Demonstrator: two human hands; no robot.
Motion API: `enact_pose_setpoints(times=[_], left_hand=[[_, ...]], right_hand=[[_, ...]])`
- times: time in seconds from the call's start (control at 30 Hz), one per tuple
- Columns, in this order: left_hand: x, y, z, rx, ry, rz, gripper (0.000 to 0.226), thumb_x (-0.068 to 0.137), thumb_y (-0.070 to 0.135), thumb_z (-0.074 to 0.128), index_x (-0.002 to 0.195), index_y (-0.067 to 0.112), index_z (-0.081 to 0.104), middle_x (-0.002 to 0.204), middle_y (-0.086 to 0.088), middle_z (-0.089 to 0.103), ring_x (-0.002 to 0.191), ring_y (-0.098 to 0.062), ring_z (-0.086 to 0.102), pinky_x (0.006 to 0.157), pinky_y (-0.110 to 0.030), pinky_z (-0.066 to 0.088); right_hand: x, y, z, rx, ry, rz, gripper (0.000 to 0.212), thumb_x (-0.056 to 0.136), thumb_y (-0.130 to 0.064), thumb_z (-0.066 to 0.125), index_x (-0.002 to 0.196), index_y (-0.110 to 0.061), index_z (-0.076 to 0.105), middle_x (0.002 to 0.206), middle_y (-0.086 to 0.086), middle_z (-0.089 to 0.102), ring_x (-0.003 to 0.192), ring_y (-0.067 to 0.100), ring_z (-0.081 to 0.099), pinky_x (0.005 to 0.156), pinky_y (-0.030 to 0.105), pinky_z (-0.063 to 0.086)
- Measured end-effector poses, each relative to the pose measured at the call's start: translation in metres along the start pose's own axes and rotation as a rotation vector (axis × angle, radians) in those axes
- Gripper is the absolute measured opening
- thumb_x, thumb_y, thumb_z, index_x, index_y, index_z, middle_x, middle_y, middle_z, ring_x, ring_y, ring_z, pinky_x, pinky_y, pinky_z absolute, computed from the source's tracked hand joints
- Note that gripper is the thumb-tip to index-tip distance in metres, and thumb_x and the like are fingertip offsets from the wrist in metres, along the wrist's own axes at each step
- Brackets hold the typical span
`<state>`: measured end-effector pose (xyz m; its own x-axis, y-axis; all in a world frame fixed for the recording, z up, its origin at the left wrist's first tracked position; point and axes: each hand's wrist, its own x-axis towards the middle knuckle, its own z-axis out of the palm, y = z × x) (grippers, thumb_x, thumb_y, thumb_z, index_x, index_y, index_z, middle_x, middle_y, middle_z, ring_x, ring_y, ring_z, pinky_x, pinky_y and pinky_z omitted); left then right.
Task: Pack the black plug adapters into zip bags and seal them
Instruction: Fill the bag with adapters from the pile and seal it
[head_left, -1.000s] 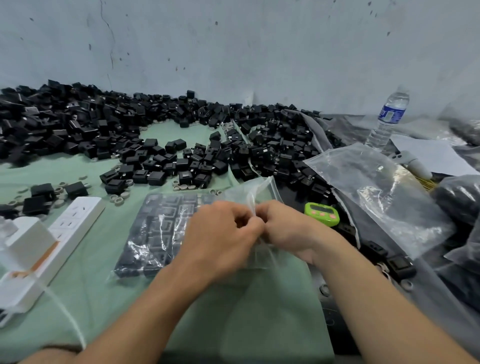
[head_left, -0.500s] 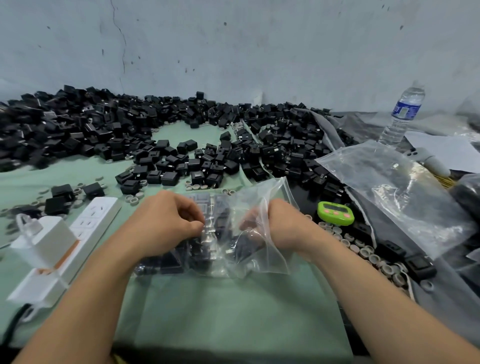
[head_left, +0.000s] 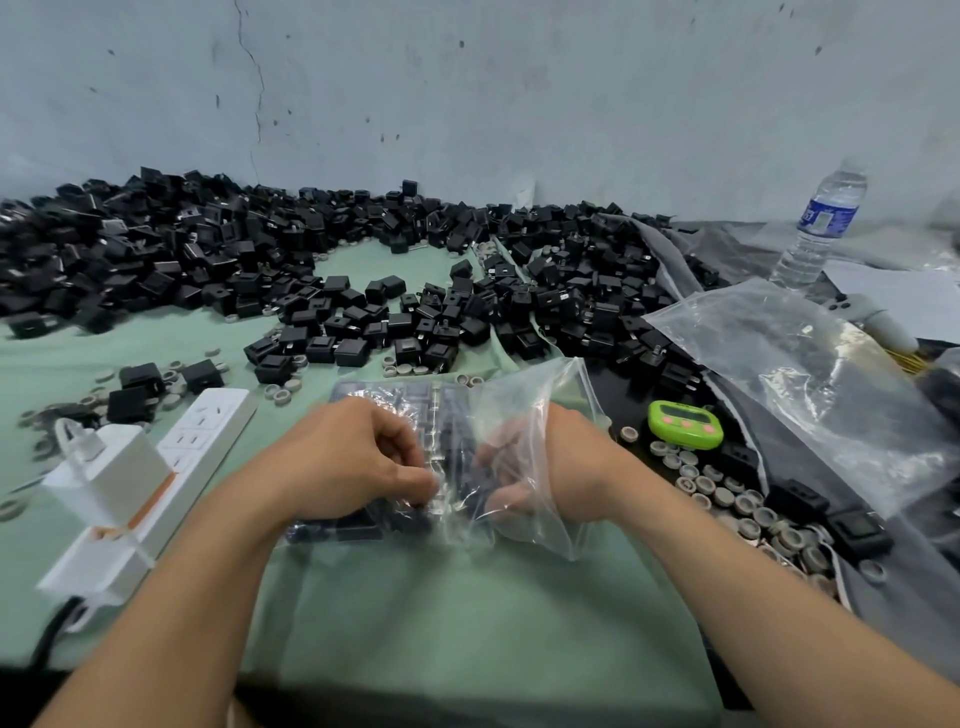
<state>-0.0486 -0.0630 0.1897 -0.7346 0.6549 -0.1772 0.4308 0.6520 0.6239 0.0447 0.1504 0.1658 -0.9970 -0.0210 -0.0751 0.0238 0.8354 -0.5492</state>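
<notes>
While the left hand (head_left: 363, 457) bunches over the near end of the zip bag (head_left: 524, 410), thumb and fingertips pinched together on the film right at the block of packed adapters (head_left: 410, 400), the right hand (head_left: 576, 467) meets it from the other side; its fingers (head_left: 506, 457) show only as a pink blur through the plastic, curled, and whether they sit inside the mouth or just behind the slack flap, or hold anything at all, I cannot tell.

The bag lies flat on the green cloth (head_left: 467, 623), between the white power strip (head_left: 202, 441) and the green timer (head_left: 684, 423); its adapters are ranged in rows at the left end, and the right end stands up loose and crumpled (no closed zip line to be seen there).

So this reads as the tail of the filling step, load being settled, seal not yet made. The next move calls for the right hand to get clear of the mouth; then the rows nudged flat, the air pressed out, the two lips lined up and pinched shut from one corner across; slippery film, so a firm hold on the load matters.

Plenty left, too: loose black plug adapters (head_left: 363, 291) heaped beyond, empty bags (head_left: 810, 374) waiting at right.
</notes>
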Motion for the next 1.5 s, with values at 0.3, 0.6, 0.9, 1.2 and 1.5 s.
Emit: enact_pose_setpoints(times=[0.3, 0.6, 0.9, 1.2, 1.5], left_hand=[[0.003, 0.004, 0.003, 0.120, 0.010, -0.008, 0.022, 0.061, 0.038, 0.093, 0.072, 0.046, 0.075, 0.056, 0.013, 0.064, 0.047, 0.000, 0.054, 0.048, -0.019, 0.041], [0.002, 0.008, 0.011, 0.247, -0.020, -0.078, 0.027, 0.065, 0.033, 0.079, 0.071, 0.022, 0.055, 0.050, 0.017, 0.056, 0.044, 0.000, 0.046, 0.053, -0.023, 0.040], [-0.001, 0.008, 0.007, 0.210, -0.004, -0.049, 0.025, 0.064, 0.037, 0.085, 0.071, 0.025, 0.064, 0.053, 0.015, 0.061, 0.046, 0.001, 0.053, 0.053, -0.023, 0.044], [-0.006, 0.060, 0.048, 0.310, 0.256, 0.131, 0.037, 0.079, 0.079, 0.055, 0.069, 0.047, 0.073, 0.053, 0.017, 0.063, 0.049, 0.000, 0.056, 0.051, -0.025, 0.039], [-0.004, 0.071, 0.059, -0.130, 0.089, 0.154, 0.028, 0.088, 0.016, 0.066, 0.060, 0.016, 0.071, 0.052, 0.006, 0.068, 0.040, -0.002, 0.054, 0.043, -0.013, 0.039]], right_hand=[[0.004, 0.006, 0.004, 0.135, 0.090, 0.096, 0.029, 0.067, -0.041, 0.089, 0.085, -0.021, 0.077, 0.075, -0.005, 0.073, 0.065, 0.009, 0.067, 0.066, 0.030, 0.055], [0.007, 0.009, 0.018, 0.217, 0.146, 0.117, 0.041, 0.052, -0.038, 0.099, 0.071, -0.032, 0.064, 0.063, -0.018, 0.064, 0.054, -0.010, 0.059, 0.050, 0.008, 0.043], [0.002, 0.012, 0.003, 0.040, 0.094, 0.052, 0.037, 0.065, -0.039, 0.094, 0.095, -0.030, 0.074, 0.063, -0.019, 0.060, 0.062, -0.008, 0.056, 0.070, 0.018, 0.048], [0.004, 0.010, 0.004, 0.131, 0.093, 0.057, 0.016, 0.074, -0.008, 0.079, 0.078, -0.021, 0.071, 0.082, 0.010, 0.074, 0.084, 0.029, 0.070, 0.076, 0.043, 0.060], [-0.004, 0.008, 0.021, -0.033, 0.268, 0.022, 0.018, 0.085, -0.019, 0.047, 0.068, -0.017, 0.052, 0.064, 0.007, 0.053, 0.058, 0.020, 0.047, 0.050, 0.025, 0.043]])
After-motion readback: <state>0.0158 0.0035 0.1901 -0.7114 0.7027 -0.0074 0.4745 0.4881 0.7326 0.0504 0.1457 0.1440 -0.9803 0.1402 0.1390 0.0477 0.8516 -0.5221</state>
